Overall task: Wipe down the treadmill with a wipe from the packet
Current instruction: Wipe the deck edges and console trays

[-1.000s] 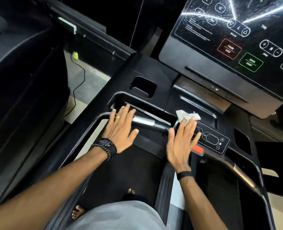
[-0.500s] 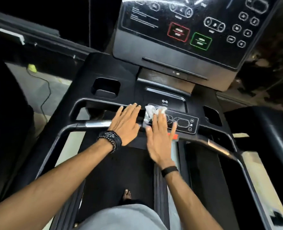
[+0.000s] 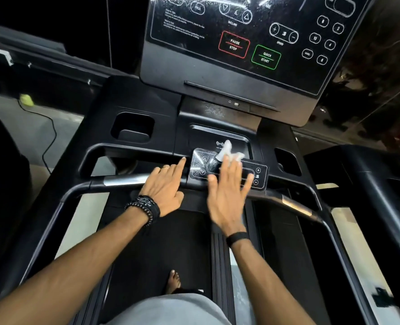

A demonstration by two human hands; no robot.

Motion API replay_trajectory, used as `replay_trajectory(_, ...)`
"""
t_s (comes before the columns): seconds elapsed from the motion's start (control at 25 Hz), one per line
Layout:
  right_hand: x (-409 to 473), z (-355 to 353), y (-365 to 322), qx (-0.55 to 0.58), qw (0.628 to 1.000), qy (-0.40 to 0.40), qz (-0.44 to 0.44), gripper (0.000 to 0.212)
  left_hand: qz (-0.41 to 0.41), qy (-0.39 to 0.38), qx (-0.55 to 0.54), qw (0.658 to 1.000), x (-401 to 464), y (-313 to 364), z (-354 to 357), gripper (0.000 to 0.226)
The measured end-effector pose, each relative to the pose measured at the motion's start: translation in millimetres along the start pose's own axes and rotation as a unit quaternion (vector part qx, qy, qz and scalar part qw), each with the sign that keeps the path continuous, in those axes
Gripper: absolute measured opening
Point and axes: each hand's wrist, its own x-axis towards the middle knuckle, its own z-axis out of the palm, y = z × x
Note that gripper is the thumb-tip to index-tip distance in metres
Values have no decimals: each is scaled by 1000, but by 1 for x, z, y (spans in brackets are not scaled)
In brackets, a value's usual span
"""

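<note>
Since half a second ago the right hand has slid rightward along the small control pad, so its left end, with the arrow buttons, now lies uncovered and shows a wet, smeared sheen. The white wipe has travelled with it and now bunches past the fingertips, over the far edge of the pad. The left hand has shifted too: one finger now points out to the pad's left edge, the others looser, palm resting on the front handlebar.

Right hand state: flat, fingers straight and spread, pressing the wipe down, not pinching it. Left hand: open, holding nothing, bracing only.

Judgement: the pad is mid-wipe; its left part looks done, its right end with the plus and minus buttons looks pending. The large console above carries streaks that may be wipe marks or glare; cannot tell which.

Materials:
- Wipe: thin, damp-looking, crumpled into peaks, limp.
- Control pad: glossy flat rectangle, rounded corners, white printed outlines; shows smears readily.
- Handlebar: matte black tube with a brushed silver section, curved at the corners.
- Console surround: hard black moulded plastic with recessed cup holders.
- Belt: dull, fine-textured black.

The packet is not visible.
</note>
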Motion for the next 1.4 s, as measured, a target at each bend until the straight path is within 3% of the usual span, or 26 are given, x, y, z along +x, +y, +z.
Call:
replay_trajectory(0.16,-31,7,33,17,997,8,81,69,-16,12,15,1000,3,3,5,94)
replay_trajectory(0.28,-48,14,4,41,999,-20,15,71,-18,20,29,999,4,2,7,90)
replay_trajectory(0.4,-21,3,4,-10,999,-30,-25,72,-16,25,38,999,6,1,10,80)
replay_trajectory(0.52,-5,-6,52,-51,998,-18,40,81,-21,26,33,999,6,4,9,63)
replay_trajectory(0.64,-28,-5,71,-20,994,-21,104,86,-49,22,-6,999,6,7,7,51)
replay_trajectory(0.8,-58,12,43,10,999,-44,26,82,-77,24,-68,994,8,10,3,56)
replay_trajectory(0.92,-24,3,40,-1,999,-31,-20,75,-111,11,-80,990,9,16,-3,60)
replay_trajectory(1.08,5,-9,89,3,999,18,41,75,-179,9,-126,976,23,35,-21,68)
replay_trajectory(1.16,-13,-7,109,44,997,32,57,73,-203,61,-148,966,28,49,-24,73)
replay_trajectory(1.28,-37,-1,110,104,993,45,29,73,-95,160,-85,979,47,82,-26,72)
replay_trajectory(1.4,-33,-3,103,113,991,66,32,73,21,117,-54,991,77,128,-33,73)
